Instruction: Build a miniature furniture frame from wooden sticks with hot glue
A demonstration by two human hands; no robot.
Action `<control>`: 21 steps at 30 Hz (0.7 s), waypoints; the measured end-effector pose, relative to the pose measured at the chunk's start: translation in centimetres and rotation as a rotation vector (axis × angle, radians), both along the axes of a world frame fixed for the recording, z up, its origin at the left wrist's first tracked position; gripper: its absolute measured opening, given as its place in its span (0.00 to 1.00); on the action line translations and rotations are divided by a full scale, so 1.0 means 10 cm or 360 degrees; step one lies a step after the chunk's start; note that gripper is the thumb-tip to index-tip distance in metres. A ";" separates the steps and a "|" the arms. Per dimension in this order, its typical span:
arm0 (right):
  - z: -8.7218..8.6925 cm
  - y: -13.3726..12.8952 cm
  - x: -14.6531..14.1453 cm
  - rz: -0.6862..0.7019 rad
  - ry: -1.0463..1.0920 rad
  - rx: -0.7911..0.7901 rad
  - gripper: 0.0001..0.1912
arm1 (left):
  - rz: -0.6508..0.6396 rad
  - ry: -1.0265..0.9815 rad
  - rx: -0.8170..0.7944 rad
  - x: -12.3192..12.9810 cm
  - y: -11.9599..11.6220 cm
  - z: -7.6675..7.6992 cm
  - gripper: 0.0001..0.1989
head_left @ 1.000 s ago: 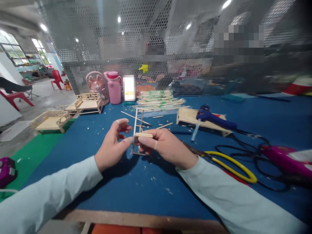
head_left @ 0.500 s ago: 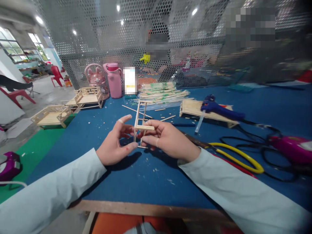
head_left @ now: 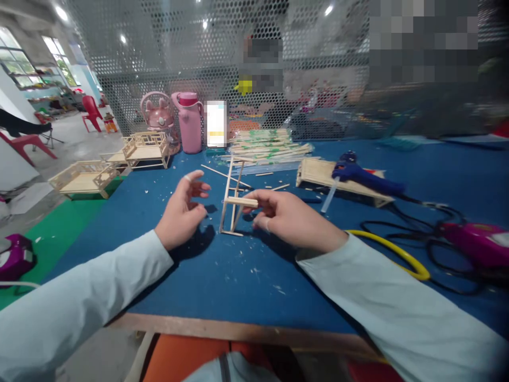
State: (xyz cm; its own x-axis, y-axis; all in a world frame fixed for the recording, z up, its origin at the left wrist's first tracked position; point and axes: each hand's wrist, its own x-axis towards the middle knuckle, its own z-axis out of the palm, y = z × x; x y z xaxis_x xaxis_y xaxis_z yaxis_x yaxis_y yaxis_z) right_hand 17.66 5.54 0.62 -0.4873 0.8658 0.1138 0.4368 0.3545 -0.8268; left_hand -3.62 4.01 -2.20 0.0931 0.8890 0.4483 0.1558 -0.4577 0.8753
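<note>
A small frame of thin pale wooden sticks (head_left: 228, 200) stands on the blue table (head_left: 222, 286) between my hands. My left hand (head_left: 183, 211) is apart from it on the left, fingers curved and spread, with nothing in them. On the right, my right hand (head_left: 288, 218) is beside the frame's crosspiece, thumb and fingers parted. Its fingertips are close to the frame; whether they touch it is hard to make out. Loose sticks lie behind the frame, near a pile of bagged sticks (head_left: 266, 146).
Miniature wooden benches (head_left: 85, 179) sit at the left. A pink bottle (head_left: 190, 124) stands at the back by a mesh screen (head_left: 318, 63). At right, a blue glue gun (head_left: 363, 179) rests on a wooden piece (head_left: 318, 175), near yellow-handled pliers (head_left: 397, 253) and black cables.
My left hand has let go of the stick frame and moved left. My right hand has opened and drawn slightly right. The view has shifted a little.
</note>
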 end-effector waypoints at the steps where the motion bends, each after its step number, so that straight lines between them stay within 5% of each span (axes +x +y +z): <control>1: 0.00 0.02 0.03 -0.0057 -0.0094 0.0061 0.17 | 0.0133 0.0053 0.0099 -0.04 0.08 0.04 0.27; 3: -0.01 0.05 0.06 -0.0159 -0.0330 0.0211 0.12 | 0.0275 0.0335 0.0286 -0.12 0.27 0.14 0.23; 6: -0.04 0.06 0.07 -0.0204 -0.0563 0.0343 0.06 | 0.0159 0.0955 0.0357 -0.23 0.60 0.20 0.18; 12: -0.12 0.03 0.05 -0.0098 -0.0531 0.0317 0.10 | 0.0669 0.0712 0.0332 -0.24 0.97 0.13 0.15; 16: -0.13 -0.03 0.08 -0.0012 -0.0336 0.0207 0.10 | 0.0749 0.0485 0.0303 -0.11 0.71 0.11 0.10; 19: -0.10 -0.12 0.06 -0.0039 -0.0180 0.0246 0.06 | 0.0473 0.0207 0.0378 -0.01 0.29 0.10 0.11; 21: -0.08 -0.18 0.01 -0.0058 -0.0085 0.0332 0.07 | 0.0375 0.0248 0.0681 0.06 0.03 0.11 0.12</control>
State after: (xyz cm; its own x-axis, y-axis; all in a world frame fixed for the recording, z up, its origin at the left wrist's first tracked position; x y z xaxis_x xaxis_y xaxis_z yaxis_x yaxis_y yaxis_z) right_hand 17.78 3.73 -0.18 -0.4663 0.8434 0.2670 0.4938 0.4986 -0.7125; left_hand -3.06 4.32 -1.14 0.0066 0.6338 0.7735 0.4116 -0.7067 0.5755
